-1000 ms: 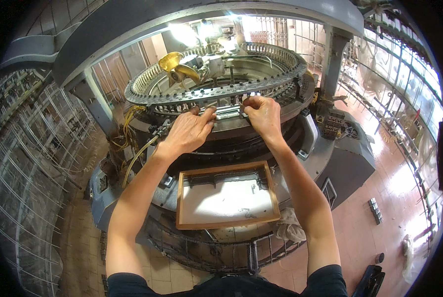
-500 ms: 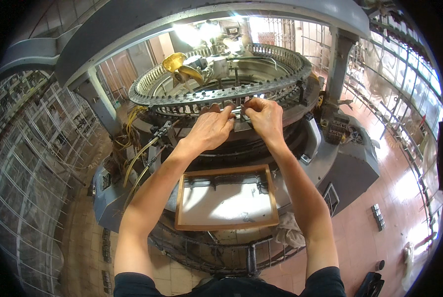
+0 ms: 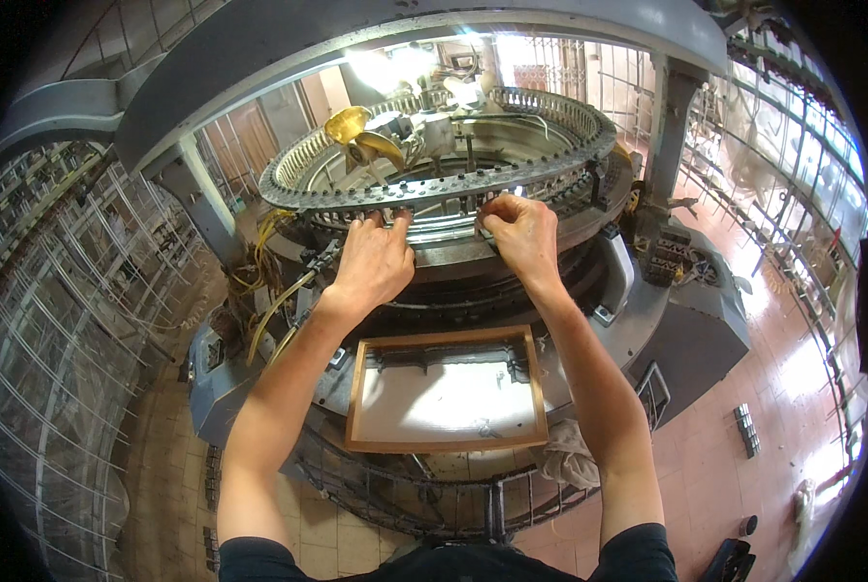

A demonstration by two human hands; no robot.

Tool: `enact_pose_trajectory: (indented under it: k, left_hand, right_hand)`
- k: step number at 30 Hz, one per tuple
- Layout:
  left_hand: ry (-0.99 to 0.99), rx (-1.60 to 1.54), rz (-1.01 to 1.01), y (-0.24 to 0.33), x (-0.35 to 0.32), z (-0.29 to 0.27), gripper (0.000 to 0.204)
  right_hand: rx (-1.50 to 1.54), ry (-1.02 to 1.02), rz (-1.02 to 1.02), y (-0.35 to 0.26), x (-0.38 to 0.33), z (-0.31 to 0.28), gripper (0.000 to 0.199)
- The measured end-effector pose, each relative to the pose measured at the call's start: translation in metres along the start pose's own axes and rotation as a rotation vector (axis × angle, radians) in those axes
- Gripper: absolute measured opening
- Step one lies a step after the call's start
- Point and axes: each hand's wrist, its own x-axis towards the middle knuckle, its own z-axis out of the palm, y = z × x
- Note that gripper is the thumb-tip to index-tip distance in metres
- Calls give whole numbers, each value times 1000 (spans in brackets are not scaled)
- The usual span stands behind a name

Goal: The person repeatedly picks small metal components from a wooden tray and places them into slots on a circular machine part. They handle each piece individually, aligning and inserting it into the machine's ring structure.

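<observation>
While left hand [image 3: 374,260] rests open-fingered, right hand [image 3: 521,233] grip pinched on ring [image 3: 453,186].

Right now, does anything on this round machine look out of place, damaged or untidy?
A crumpled grey rag hangs off the machine's lower rail, right of the wooden-framed tray. Yellow tubes dangle loosely at the left. Otherwise nothing looks broken. The left hand and right hand touch the needle ring.
</observation>
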Motion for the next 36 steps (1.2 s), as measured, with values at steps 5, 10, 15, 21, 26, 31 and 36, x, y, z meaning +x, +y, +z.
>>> enact_pose_trajectory:
  k: [5, 10, 15, 21, 26, 31, 36]
  left_hand:
    - [175, -288, -18, 31, -1, -23, 38]
    - [61, -1689, -360, 58, -23, -32, 48]
    - [54, -1439, -459, 61, -61, -29, 33]
    - [141, -1642, -528, 53, -87, -12, 19]
    - [211, -1987, -694, 44, -101, 11, 14]
    - [200, -2128, -698, 43, -103, 34, 15]
    - [177, -2235, -659, 46, -103, 37, 20]
  right_hand:
    - [194, -3, -17, -17, -11, -1, 15]
    - [308, -91, -78, -45, -70, 6, 14]
    - [28, -138, -166, -62, -98, 10, 13]
    - [8, -167, 17, -69, -118, 24, 14]
    - [-33, -156, 267, -80, -139, 34, 21]
    - [-113, -212, 275, -79, -149, 40, 20]
    - [-44, -185, 312, -68, -148, 47, 19]
